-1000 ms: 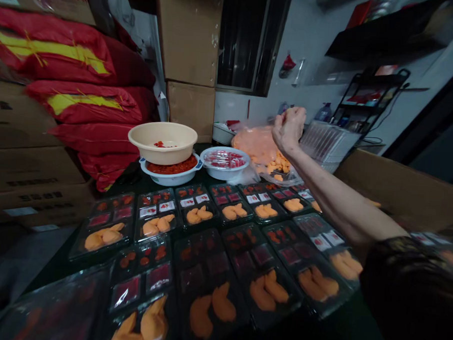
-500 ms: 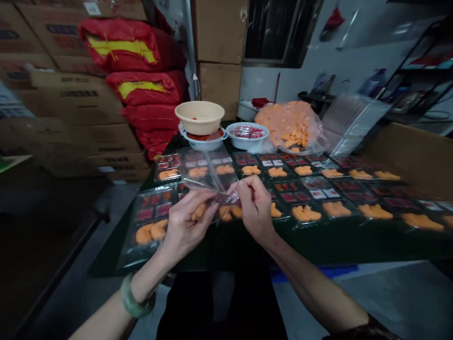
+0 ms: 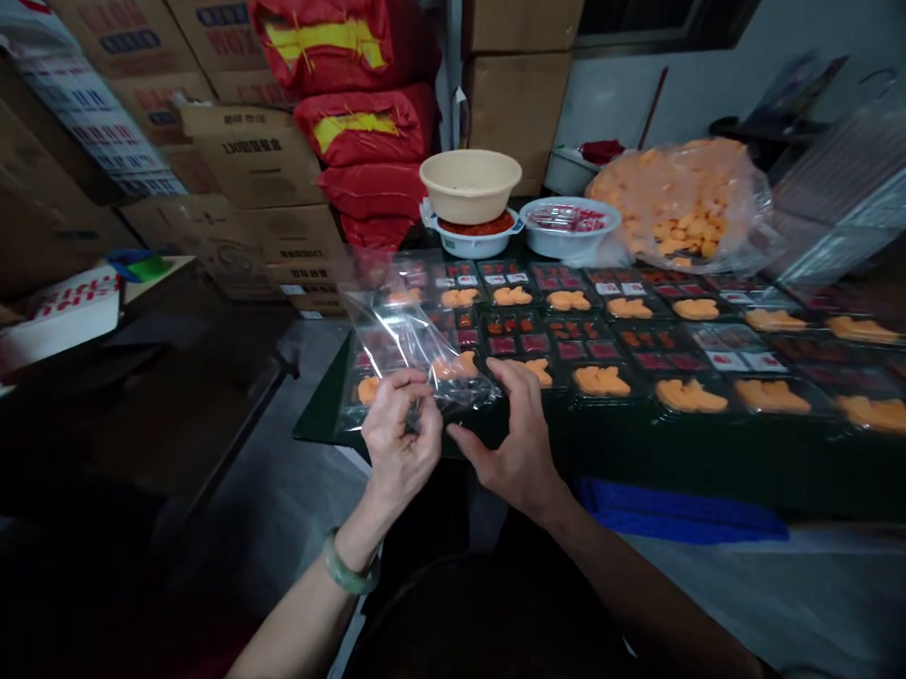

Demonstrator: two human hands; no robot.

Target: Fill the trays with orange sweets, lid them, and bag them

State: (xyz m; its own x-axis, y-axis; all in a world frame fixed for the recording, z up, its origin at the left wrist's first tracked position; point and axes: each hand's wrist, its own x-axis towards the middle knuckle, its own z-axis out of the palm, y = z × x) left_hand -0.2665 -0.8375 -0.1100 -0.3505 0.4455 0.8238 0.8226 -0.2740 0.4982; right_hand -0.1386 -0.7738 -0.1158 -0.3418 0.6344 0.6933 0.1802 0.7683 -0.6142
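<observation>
Letting go with my right hand (image 3: pixel 513 432), I'm keeping the clear plastic film (image 3: pixel 415 343) pinched in my left hand (image 3: pixel 402 432), just above a black food tray (image 3: pixel 354 413) at the near left edge of the worktop (image 3: pixel 680 460)

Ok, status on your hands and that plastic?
Left hand pinching clear plastic sleeve at its edge. Right hand open, beside it. Sleeve over black tray. Other trays alongside.

The left hand (image 3: pixel 400 439) was raised at the wrist with its fingertips pinched closely together, while the right hand (image 3: pixel 512 444) stood just beside it, fingers curved and thumb spread apart.
</observation>
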